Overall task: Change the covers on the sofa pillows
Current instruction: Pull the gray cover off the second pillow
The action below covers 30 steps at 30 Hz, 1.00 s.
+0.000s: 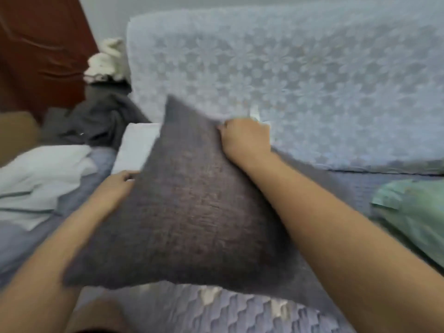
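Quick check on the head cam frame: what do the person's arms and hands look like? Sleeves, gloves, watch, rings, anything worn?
Both forearms are bare as far as the frame shows: no sleeves in view. The left hand and right hand wear no gloves. No watch, bracelet or strap shows at either wrist. The picture is too blurred to rule out a thin ring or to read any marks. No cables or markers on either arm.

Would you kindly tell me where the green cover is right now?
In the head view the green cover lies at the right edge on the sofa seat, beyond the right arm, right of the grey pillow.
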Motion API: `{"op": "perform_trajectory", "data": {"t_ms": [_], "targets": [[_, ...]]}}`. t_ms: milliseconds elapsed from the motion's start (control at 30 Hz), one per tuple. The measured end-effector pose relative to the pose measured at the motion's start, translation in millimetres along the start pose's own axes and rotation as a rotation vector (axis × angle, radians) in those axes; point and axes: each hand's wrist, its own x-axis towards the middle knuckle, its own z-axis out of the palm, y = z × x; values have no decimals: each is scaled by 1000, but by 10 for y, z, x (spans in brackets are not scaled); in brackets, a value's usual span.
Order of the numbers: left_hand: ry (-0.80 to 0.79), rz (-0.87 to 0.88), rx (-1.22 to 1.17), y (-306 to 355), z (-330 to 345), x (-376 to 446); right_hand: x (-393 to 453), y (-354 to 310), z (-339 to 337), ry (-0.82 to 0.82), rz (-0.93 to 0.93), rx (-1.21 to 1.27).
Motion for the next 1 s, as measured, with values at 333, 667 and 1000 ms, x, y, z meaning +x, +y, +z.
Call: {"op": "perform_trajectory", "data": {"t_ms": [333,667,1000], "targets": [[-131,90,266,-1190,429,-516,-1358,792,721,-19,190,127],[-6,-150,-122,-923,435,-490,-1810,1744,349,-18,1083,866],[58,96,-548,-1018,735,-577,-2069,1710,452,407,832,1053]]}}
